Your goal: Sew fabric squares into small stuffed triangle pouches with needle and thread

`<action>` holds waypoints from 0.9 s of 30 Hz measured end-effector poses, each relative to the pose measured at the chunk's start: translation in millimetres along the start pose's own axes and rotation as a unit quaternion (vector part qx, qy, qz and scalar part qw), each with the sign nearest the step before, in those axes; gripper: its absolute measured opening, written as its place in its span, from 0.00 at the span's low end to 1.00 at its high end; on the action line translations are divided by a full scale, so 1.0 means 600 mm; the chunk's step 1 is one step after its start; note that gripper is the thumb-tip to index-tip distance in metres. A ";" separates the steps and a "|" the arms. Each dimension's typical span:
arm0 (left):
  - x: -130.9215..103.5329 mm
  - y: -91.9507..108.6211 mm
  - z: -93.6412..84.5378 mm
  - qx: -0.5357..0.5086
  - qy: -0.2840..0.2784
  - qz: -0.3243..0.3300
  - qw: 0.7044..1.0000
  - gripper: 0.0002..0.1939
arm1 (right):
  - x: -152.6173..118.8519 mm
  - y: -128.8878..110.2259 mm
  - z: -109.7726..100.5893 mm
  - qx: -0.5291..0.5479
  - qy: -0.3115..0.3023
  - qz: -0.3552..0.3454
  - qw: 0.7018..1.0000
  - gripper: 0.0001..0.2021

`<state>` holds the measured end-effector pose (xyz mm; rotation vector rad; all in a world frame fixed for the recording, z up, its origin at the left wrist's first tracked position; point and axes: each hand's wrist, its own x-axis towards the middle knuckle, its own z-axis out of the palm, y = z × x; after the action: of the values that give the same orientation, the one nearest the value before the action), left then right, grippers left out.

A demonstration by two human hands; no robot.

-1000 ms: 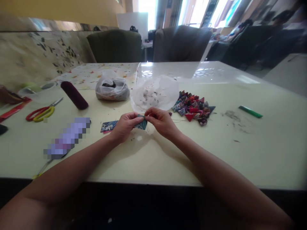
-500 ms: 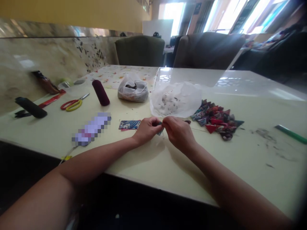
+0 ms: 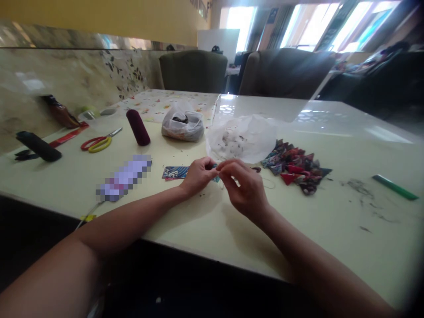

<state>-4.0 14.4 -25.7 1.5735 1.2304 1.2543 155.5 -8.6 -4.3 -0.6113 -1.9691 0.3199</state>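
My left hand [image 3: 199,176] pinches a small teal piece of cloth [image 3: 216,179], of which only an edge shows below the fingers. Against it, my right hand [image 3: 243,185] is closed, thumb and forefinger together; whatever sits between those fingertips is too small to name. A thin thread [image 3: 270,183] lies on the table to the right of that hand. Blue wave-patterned cloth strips [image 3: 175,172] lie beside my left hand. Behind both hands is a white plastic bag [image 3: 245,137] with white stuffing. Right of it lies a pile of folded patterned cloth triangles [image 3: 298,165].
On the left are red-and-yellow scissors [image 3: 99,143], a maroon thread spool [image 3: 138,127], a dark spool [image 3: 39,145] and a blurred lilac object [image 3: 126,179] with a cord. A tied plastic bag [image 3: 183,123] stands behind. A green tube [image 3: 395,187] and dark thread scraps [image 3: 361,187] lie right.
The fingers of my right hand have spread somewhat around the pinch, and both hands sit slightly further left. More of the thread shows on the right. The whole view has shifted a little.
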 end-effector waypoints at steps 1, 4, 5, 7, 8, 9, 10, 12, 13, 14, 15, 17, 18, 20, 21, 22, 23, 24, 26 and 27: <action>0.002 0.000 -0.002 -0.010 0.011 -0.006 1.000 0.08 | 0.002 0.000 -0.006 0.083 0.003 0.063 0.995 0.06; 0.009 -0.002 -0.010 -0.050 0.031 -0.043 0.997 0.11 | 0.013 0.017 -0.034 0.289 0.032 0.211 0.933 0.06; 0.013 -0.004 -0.013 -0.067 0.038 -0.055 0.995 0.11 | 0.018 0.027 -0.046 0.330 0.050 0.232 0.913 0.07; 0.020 -0.009 -0.019 -0.105 0.049 -0.080 0.990 0.12 | 0.027 0.047 -0.075 0.367 0.097 0.246 0.892 0.10; 0.024 -0.011 -0.022 -0.123 0.054 -0.093 0.987 0.12 | 0.031 0.057 -0.090 0.370 0.125 0.245 0.887 0.11; 0.027 -0.013 -0.024 -0.138 0.059 -0.105 0.983 0.13 | 0.034 0.067 -0.105 0.370 0.156 0.241 0.884 0.12; 0.030 -0.014 -0.026 -0.147 0.065 -0.116 0.980 0.13 | 0.036 0.076 -0.120 0.367 0.189 0.236 0.880 0.13; 0.035 -0.016 -0.029 -0.153 0.079 -0.132 0.976 0.12 | 0.039 0.094 -0.148 0.360 0.256 0.222 0.869 0.12; 0.037 -0.017 -0.030 -0.152 0.083 -0.139 0.975 0.12 | 0.040 0.102 -0.161 0.356 0.290 0.212 0.863 0.11; 0.038 -0.017 -0.031 -0.150 0.088 -0.144 0.974 0.11 | 0.040 0.110 -0.173 0.349 0.325 0.202 0.855 0.09; 0.039 -0.017 -0.033 -0.148 0.093 -0.148 0.973 0.11 | 0.040 0.118 -0.184 0.340 0.358 0.191 0.849 0.08; 0.041 -0.017 -0.035 -0.144 0.101 -0.160 0.971 0.11 | 0.038 0.135 -0.205 0.304 0.413 0.168 0.842 0.06; 0.042 -0.016 -0.037 -0.145 0.106 -0.165 0.970 0.11 | 0.036 0.145 -0.216 0.271 0.437 0.160 0.843 0.06; 0.044 -0.016 -0.040 -0.151 0.118 -0.170 0.967 0.12 | 0.028 0.166 -0.239 0.166 0.474 0.158 0.850 0.08; 0.046 -0.015 -0.041 -0.155 0.124 -0.173 0.965 0.12 | 0.023 0.178 -0.251 0.096 0.490 0.164 0.851 0.09; 0.048 -0.015 -0.043 -0.160 0.131 -0.175 0.963 0.12 | 0.016 0.189 -0.264 0.017 0.502 0.171 0.848 0.11; 0.050 -0.015 -0.045 -0.165 0.140 -0.174 0.961 0.11 | 0.009 0.199 -0.277 -0.063 0.513 0.176 0.838 0.12; 0.053 -0.016 -0.047 -0.171 0.150 -0.171 0.959 0.11 | 0.002 0.209 -0.289 -0.135 0.519 0.184 0.824 0.13; 0.059 -0.019 -0.051 -0.185 0.171 -0.156 0.955 0.10 | -0.013 0.225 -0.311 -0.242 0.522 0.209 0.790 0.15; 0.063 -0.021 -0.054 -0.192 0.182 -0.144 0.953 0.09 | -0.020 0.231 -0.320 -0.273 0.523 0.228 0.775 0.16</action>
<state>-36.6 53.9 -21.1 0.8732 1.2864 1.5191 369.3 93.5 9.2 -1.3020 -0.7683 -0.3040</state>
